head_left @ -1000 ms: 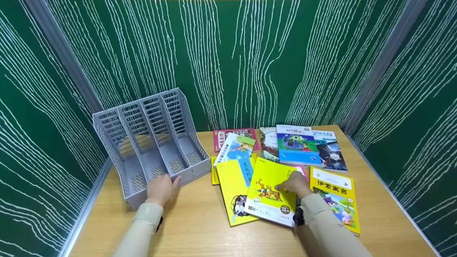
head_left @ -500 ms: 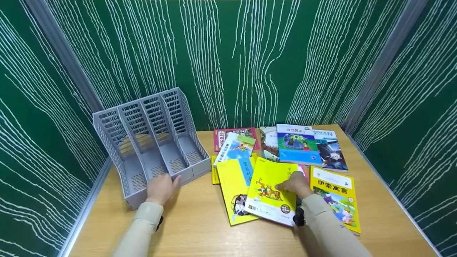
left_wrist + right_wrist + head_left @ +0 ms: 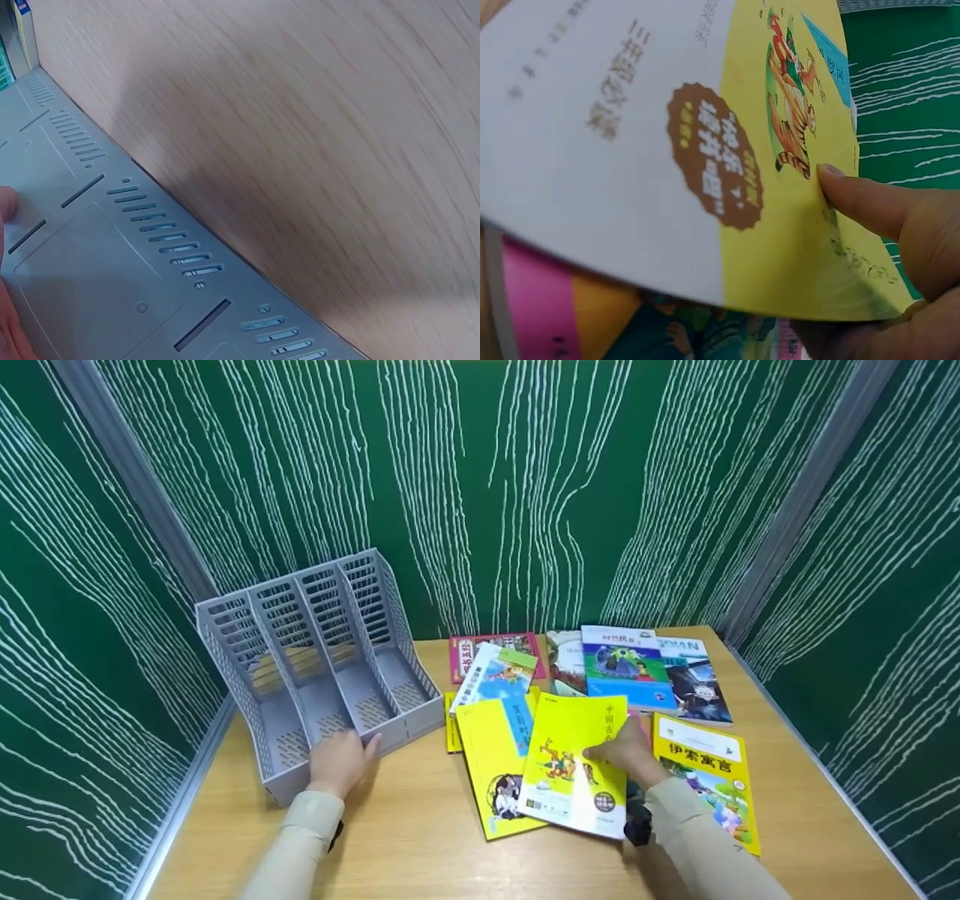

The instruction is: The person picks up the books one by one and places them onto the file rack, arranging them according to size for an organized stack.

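Observation:
My left hand point(image 3: 339, 763) grips the front rim of a grey magazine file rack point(image 3: 405, 725) with several upright compartments. In the left wrist view only bits of that hand show at the left edge, against the rack's slotted grey wall point(image 3: 97, 277). My right hand point(image 3: 628, 750) pinches the right edge of a yellow book point(image 3: 562, 735) with animals on its cover. The thumb point(image 3: 870, 202) lies on the cover, and the other fingers are mostly hidden beneath. That book is tilted up, overlapping another yellow book point(image 3: 480, 765) and a pink-edged book point(image 3: 540, 300).
A yellow fable book point(image 3: 705, 757) lies right of my right hand. Farther back are a blue and white book point(image 3: 626, 660), a dark-covered book point(image 3: 697, 686), a red book point(image 3: 517, 643) and a light blue one point(image 3: 499, 679). Green walls point(image 3: 517, 495) enclose the wooden table point(image 3: 420, 840).
The pinched yellow book has shifted slightly right with my right hand and tilted, so a bright glare now crosses its cover. My left hand stays on the rack.

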A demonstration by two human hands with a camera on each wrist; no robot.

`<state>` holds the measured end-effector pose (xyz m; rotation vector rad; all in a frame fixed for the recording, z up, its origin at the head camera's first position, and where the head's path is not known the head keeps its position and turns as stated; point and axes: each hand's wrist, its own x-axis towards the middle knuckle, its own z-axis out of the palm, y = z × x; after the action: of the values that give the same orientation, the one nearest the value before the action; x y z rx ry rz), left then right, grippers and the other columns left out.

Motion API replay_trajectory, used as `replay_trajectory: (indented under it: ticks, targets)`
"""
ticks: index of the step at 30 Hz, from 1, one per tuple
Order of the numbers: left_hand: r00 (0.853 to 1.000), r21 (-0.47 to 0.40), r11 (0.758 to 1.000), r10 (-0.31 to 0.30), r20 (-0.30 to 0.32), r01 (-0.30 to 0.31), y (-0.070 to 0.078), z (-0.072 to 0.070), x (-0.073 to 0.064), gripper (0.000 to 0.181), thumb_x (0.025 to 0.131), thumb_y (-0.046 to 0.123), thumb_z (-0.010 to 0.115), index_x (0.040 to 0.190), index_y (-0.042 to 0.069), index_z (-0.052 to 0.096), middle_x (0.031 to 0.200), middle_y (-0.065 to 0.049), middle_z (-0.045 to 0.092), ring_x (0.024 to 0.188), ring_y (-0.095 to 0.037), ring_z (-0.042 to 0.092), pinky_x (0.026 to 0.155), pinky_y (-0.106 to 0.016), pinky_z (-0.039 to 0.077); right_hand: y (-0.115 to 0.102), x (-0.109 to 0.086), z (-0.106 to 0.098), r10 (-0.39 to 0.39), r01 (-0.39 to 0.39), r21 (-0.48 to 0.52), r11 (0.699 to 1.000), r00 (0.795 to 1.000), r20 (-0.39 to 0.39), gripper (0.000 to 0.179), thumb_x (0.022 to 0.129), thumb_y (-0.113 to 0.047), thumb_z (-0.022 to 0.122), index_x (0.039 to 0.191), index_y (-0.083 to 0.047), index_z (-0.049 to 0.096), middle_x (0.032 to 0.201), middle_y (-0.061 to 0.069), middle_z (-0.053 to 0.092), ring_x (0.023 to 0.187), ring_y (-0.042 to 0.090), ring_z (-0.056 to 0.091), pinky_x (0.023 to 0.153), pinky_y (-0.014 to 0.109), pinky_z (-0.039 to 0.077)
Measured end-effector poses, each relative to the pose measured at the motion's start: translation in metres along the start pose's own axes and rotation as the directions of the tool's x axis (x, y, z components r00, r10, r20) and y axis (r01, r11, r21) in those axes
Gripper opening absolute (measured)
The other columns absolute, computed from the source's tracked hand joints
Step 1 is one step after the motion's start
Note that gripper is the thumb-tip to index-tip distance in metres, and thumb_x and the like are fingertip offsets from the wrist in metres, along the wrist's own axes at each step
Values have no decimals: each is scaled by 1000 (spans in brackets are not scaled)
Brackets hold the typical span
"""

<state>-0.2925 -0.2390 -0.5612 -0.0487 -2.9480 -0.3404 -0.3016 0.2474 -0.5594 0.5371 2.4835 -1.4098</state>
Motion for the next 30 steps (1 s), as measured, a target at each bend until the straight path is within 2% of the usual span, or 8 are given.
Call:
replay_trajectory:
  ticks: [7, 12, 14, 19, 21, 26, 30]
  targets:
    - [1000, -7, 1000, -13, 8, 13, 0, 0, -1, 62, 107, 52, 62, 61, 12, 55, 65, -11, 66, 60, -31, 67, 59, -50, 59, 6, -2, -1, -46, 42, 149, 988, 999, 25, 76, 101, -4, 72, 164, -4, 29, 145, 28, 58, 121, 40, 69, 107, 55, 60]
    - [1000, -9, 1000, -10, 9, 10, -1, 1, 0, 61, 107, 52, 62, 63, 11, 56, 65, -11, 66, 60, -30, 66, 60, -50, 59, 7, -4, -4, 6, -16, 212, 977, 999, 48, 67, 106, -12, 65, 166, -5, 36, 141, 25, 66, 110, 33, 75, 99, 45, 64]
    - [1000, -8, 1000, -7, 5, 7, -1, 2, -1, 61, 107, 52, 62, 63, 11, 55, 65, -10, 65, 60, -30, 65, 60, -49, 59, 6, -5, -6, 21, -33, 263, 964, 999, 51, 68, 106, -12, 65, 167, -6, 36, 140, 25, 67, 105, 31, 76, 92, 40, 66]
    - [1000, 14, 1000, 4, -27, -4, 0, 3, -2, 61, 107, 51, 64, 61, 11, 54, 65, -14, 67, 60, -33, 68, 57, -52, 59, 4, -6, -10, -23, -8, 420, 908, 997, 69, 73, 105, -6, 67, 169, -9, 33, 146, 24, 64, 101, 24, 77, 84, 35, 66]
    - [999, 18, 1000, 8, -33, -7, 0, 3, -1, 61, 107, 50, 64, 61, 11, 54, 65, -15, 68, 60, -35, 69, 57, -53, 60, 3, -7, -14, -42, 3, 447, 894, 996, 77, 72, 105, -6, 66, 169, -10, 33, 145, 22, 65, 100, 23, 77, 84, 36, 66]
    - [1000, 12, 1000, -9, -8, 9, 1, 2, 0, 61, 108, 50, 62, 61, 13, 52, 64, -12, 65, 59, -30, 65, 58, -51, 59, -4, -9, -24, -71, 20, 454, 891, 993, 96, 65, 108, -12, 66, 166, -10, 38, 130, 15, 74, 96, 23, 79, 84, 42, 68]
    - [1000, 2, 1000, -15, 9, 15, 0, 1, 0, 62, 108, 51, 61, 59, 15, 50, 63, -10, 64, 57, -28, 63, 58, -50, 59, -10, -10, -30, -82, 28, 462, 886, 992, 97, 60, 108, -14, 66, 164, -10, 43, 124, 10, 77, 97, 23, 80, 85, 41, 67]
